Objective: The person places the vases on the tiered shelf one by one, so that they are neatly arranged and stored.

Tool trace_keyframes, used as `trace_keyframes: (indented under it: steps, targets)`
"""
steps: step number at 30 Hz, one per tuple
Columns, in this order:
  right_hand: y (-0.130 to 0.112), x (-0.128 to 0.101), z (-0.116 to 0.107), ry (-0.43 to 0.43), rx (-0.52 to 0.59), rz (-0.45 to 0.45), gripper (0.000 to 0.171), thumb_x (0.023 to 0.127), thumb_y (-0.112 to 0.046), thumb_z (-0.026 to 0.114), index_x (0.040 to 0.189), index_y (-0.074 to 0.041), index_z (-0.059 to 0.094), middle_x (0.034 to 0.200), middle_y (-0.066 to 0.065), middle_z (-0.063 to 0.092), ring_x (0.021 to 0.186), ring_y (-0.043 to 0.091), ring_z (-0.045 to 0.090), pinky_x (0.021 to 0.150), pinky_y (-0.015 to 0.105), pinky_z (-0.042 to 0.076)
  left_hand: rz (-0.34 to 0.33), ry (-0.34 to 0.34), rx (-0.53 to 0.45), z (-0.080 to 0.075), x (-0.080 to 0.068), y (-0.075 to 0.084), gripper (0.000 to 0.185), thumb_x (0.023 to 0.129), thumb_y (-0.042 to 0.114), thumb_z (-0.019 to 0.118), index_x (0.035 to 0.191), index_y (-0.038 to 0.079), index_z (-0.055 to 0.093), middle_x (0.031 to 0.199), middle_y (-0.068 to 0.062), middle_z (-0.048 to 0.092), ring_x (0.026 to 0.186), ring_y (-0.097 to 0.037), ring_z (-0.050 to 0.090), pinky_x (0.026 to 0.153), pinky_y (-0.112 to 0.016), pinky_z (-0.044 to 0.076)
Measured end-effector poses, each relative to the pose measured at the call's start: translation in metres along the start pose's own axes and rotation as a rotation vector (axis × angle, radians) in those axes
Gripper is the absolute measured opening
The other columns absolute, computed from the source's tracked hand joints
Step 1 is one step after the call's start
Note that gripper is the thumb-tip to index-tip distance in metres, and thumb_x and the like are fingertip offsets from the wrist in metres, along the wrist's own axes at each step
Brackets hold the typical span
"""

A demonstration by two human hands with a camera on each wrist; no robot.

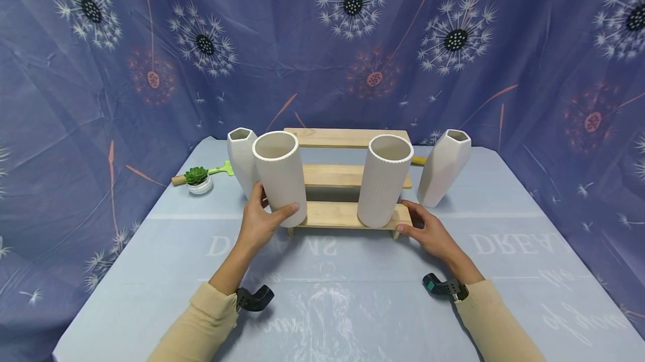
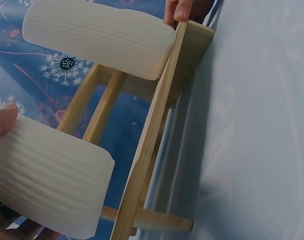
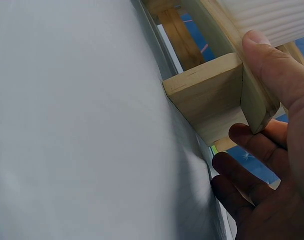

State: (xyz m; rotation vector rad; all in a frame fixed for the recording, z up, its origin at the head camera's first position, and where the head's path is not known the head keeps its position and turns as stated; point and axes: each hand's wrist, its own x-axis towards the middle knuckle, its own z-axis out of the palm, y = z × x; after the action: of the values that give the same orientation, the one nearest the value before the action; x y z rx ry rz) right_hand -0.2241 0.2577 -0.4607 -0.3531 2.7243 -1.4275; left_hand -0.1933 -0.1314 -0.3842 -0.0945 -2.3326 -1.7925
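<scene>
A three-step wooden shelf (image 1: pixel 347 214) stands mid-table. My left hand (image 1: pixel 267 211) grips a white ribbed cylinder vase (image 1: pixel 279 177) at the left end of the lowest step, thumb across its front. In the left wrist view a narrow gap shows between that vase (image 2: pixel 47 180) and the step board (image 2: pixel 156 135). A second ribbed vase (image 1: pixel 384 180) stands on the right of the same step. My right hand (image 1: pixel 415 222) holds the shelf's right end, thumb (image 3: pixel 271 65) on the step's edge and fingers curled below the end board (image 3: pixel 211 95).
Two faceted white vases (image 1: pixel 242 160) (image 1: pixel 443 167) stand on the table on either side of the shelf. A small potted succulent (image 1: pixel 197 179) and a green-handled tool (image 1: pixel 221 170) lie at the back left. Patterned blue cloth hangs behind and on both sides.
</scene>
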Motion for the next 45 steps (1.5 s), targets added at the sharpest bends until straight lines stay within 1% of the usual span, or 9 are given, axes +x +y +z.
trace_keyframes:
  steps: [3,8,13,19,30,31,37,38,45]
  targets:
    - [-0.007,-0.002,-0.001,-0.008,0.008,0.004,0.072,0.087,-0.031,0.068,0.145,-0.008,0.033,0.137,0.021,0.048,0.119,0.034,0.052,0.098,0.049,0.043,0.013,-0.005,-0.020,0.006,0.003,0.000,0.081,0.072,0.022,0.083,0.138,0.016,0.037,0.136,-0.007,0.047,0.124,-0.028,0.046,0.104,-0.048,0.038]
    - [-0.030,-0.009,-0.003,-0.016,0.011,0.006,0.070,0.087,-0.025,0.068,0.144,-0.001,0.033,0.135,0.024,0.048,0.118,0.037,0.052,0.097,0.048,0.043,0.021,-0.016,-0.038,0.014,0.007,0.001,0.080,0.071,0.023,0.083,0.137,0.014,0.038,0.134,-0.007,0.047,0.123,-0.027,0.045,0.106,-0.047,0.035]
    - [-0.041,-0.013,-0.003,-0.016,-0.005,0.013,0.069,0.088,-0.025,0.066,0.143,0.001,0.033,0.135,0.025,0.048,0.118,0.037,0.052,0.097,0.046,0.043,0.010,-0.028,-0.025,0.021,0.010,0.002,0.082,0.071,0.028,0.084,0.137,0.015,0.038,0.134,-0.006,0.048,0.124,-0.025,0.045,0.107,-0.046,0.034]
    - [-0.042,-0.014,-0.003,-0.013,0.019,-0.009,0.069,0.088,-0.024,0.067,0.143,0.002,0.034,0.134,0.026,0.049,0.120,0.039,0.051,0.099,0.052,0.041,0.005,-0.035,0.014,0.029,0.013,0.002,0.085,0.070,0.031,0.083,0.139,0.017,0.036,0.133,-0.007,0.049,0.125,-0.024,0.046,0.107,-0.045,0.037]
    - [-0.040,-0.014,-0.003,-0.007,0.022,-0.019,0.068,0.088,-0.022,0.067,0.143,0.002,0.034,0.134,0.026,0.049,0.120,0.040,0.051,0.098,0.053,0.041,0.015,-0.043,0.020,0.034,0.015,-0.002,0.083,0.071,0.032,0.083,0.139,0.017,0.037,0.132,-0.007,0.049,0.125,-0.025,0.046,0.107,-0.047,0.037]
    - [-0.035,-0.012,-0.003,-0.005,0.022,-0.022,0.069,0.088,-0.023,0.067,0.143,0.001,0.034,0.134,0.025,0.049,0.120,0.039,0.051,0.098,0.051,0.042,0.014,-0.043,0.024,0.034,0.015,-0.002,0.083,0.071,0.032,0.083,0.139,0.017,0.037,0.132,-0.007,0.049,0.125,-0.024,0.046,0.107,-0.047,0.037]
    - [-0.036,-0.013,-0.003,-0.004,0.019,-0.029,0.068,0.088,-0.022,0.067,0.143,0.002,0.034,0.133,0.026,0.050,0.119,0.038,0.052,0.097,0.051,0.043,0.014,-0.053,0.020,0.037,0.014,-0.002,0.083,0.071,0.032,0.082,0.139,0.019,0.037,0.132,-0.006,0.049,0.125,-0.024,0.046,0.107,-0.048,0.037]
    - [-0.041,-0.015,-0.004,-0.005,0.018,-0.027,0.068,0.088,-0.021,0.067,0.142,0.003,0.035,0.133,0.026,0.050,0.119,0.039,0.052,0.097,0.052,0.042,0.015,-0.055,0.018,0.038,0.014,-0.002,0.082,0.071,0.032,0.082,0.139,0.019,0.037,0.132,-0.006,0.049,0.125,-0.025,0.046,0.107,-0.048,0.037]
    - [-0.038,-0.014,-0.004,-0.004,0.014,-0.027,0.068,0.088,-0.023,0.067,0.142,0.001,0.035,0.133,0.025,0.051,0.119,0.037,0.052,0.095,0.043,0.045,0.021,-0.065,0.020,0.041,0.014,-0.004,0.082,0.072,0.032,0.082,0.140,0.020,0.037,0.135,-0.006,0.048,0.127,-0.026,0.046,0.107,-0.049,0.037]
